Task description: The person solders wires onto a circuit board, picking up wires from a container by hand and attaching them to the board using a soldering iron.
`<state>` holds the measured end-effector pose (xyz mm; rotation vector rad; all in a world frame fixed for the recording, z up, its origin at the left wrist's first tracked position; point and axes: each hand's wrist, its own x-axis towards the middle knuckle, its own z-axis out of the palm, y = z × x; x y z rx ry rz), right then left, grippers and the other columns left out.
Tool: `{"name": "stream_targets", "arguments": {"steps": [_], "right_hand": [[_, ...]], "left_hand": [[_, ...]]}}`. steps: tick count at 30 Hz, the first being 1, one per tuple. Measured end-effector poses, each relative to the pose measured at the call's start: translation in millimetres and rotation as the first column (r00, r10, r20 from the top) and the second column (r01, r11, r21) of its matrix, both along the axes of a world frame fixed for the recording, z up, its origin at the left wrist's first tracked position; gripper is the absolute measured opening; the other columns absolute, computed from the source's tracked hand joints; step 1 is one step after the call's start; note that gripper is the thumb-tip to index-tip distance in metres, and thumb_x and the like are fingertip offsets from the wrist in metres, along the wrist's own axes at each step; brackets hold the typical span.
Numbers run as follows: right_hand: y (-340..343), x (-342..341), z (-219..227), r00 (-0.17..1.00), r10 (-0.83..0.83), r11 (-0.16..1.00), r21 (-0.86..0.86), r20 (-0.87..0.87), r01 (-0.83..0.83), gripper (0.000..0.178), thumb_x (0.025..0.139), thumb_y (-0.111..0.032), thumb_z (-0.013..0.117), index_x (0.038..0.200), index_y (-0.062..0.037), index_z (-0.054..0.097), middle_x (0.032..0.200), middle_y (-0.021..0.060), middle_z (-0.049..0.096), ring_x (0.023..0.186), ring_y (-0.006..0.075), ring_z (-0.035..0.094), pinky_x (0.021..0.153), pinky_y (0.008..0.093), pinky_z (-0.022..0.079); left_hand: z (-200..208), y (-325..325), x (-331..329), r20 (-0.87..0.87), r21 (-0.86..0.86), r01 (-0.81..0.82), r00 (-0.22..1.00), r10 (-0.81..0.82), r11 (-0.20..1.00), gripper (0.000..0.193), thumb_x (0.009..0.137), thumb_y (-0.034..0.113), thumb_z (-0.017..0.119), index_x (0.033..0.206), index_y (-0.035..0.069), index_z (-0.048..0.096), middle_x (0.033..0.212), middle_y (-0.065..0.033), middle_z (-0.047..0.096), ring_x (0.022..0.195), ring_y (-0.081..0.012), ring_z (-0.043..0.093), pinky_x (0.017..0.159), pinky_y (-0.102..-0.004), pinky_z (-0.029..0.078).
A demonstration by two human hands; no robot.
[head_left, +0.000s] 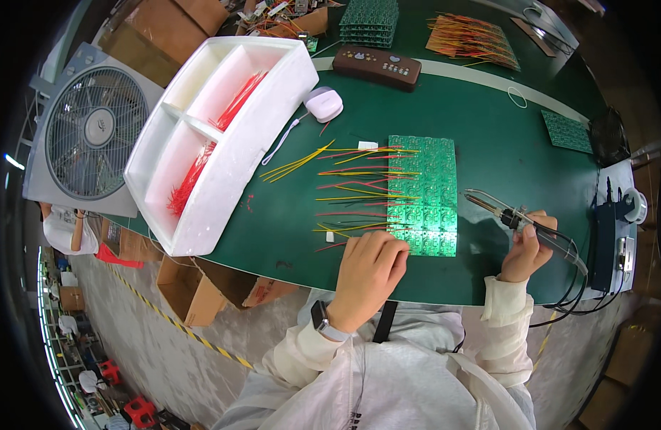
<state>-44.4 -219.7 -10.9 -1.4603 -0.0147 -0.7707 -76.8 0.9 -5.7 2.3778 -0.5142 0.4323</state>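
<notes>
Left hand (370,269) pinched the thin, rigid green circuit panel (423,193) at its edge while right hand (527,247) gripped the slim soldering iron (502,211).

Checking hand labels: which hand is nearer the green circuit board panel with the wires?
Left. The left hand rests at the green circuit board panel, touching its lower left corner. The right hand is off to the panel's right, apart from it, holding a soldering iron.

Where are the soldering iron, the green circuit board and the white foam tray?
Soldering iron (513,217): head view, on its grip by the right hand's fingers.
Circuit board (431,172): head view, on its bare upper middle.
Foam tray (234,168): head view, on its right outer wall.
</notes>
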Motion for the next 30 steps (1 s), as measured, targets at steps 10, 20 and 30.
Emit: {"name": "stream_targets", "arguments": {"steps": [10,20,30], "right_hand": [[-2,1,1,0.998,-0.062,0.996,0.068,-0.028,0.064,0.017,0.074,-0.017,0.055,0.075,-0.0033,0.044,0.064,0.0019,0.040,0.050,0.0063,0.034,0.047,0.0190,0.028],[-5,3,0,0.993,-0.108,0.991,0.081,-0.039,0.111,0.012,0.074,-0.011,0.052,0.074,-0.0027,0.044,0.063,0.0016,0.040,0.049,0.0061,0.033,0.045,0.0190,0.028],[-3,4,1,0.985,-0.158,0.981,0.100,-0.073,0.164,0.013,0.074,-0.013,0.052,0.075,-0.0027,0.044,0.063,0.0011,0.040,0.049,0.0055,0.034,0.044,0.0187,0.026]], "left_hand": [[-3,24,-11,-0.159,-0.247,-0.096,0.986,0.057,0.964,0.012,0.070,-0.005,0.060,0.080,0.000,0.054,0.080,-0.0085,0.053,0.071,-0.0184,0.055,0.055,-0.0256,0.045],[-9,22,-5,-0.065,-0.103,-0.112,0.992,0.106,0.988,0.024,0.066,0.004,0.066,0.087,0.006,0.055,0.089,-0.0047,0.057,0.080,-0.0233,0.051,0.070,-0.0325,0.040],[26,22,0,0.118,0.076,-0.232,0.968,0.222,0.970,0.017,0.071,0.010,0.063,0.086,0.008,0.056,0.094,-0.0058,0.054,0.082,-0.0227,0.049,0.070,-0.0324,0.039]]}}
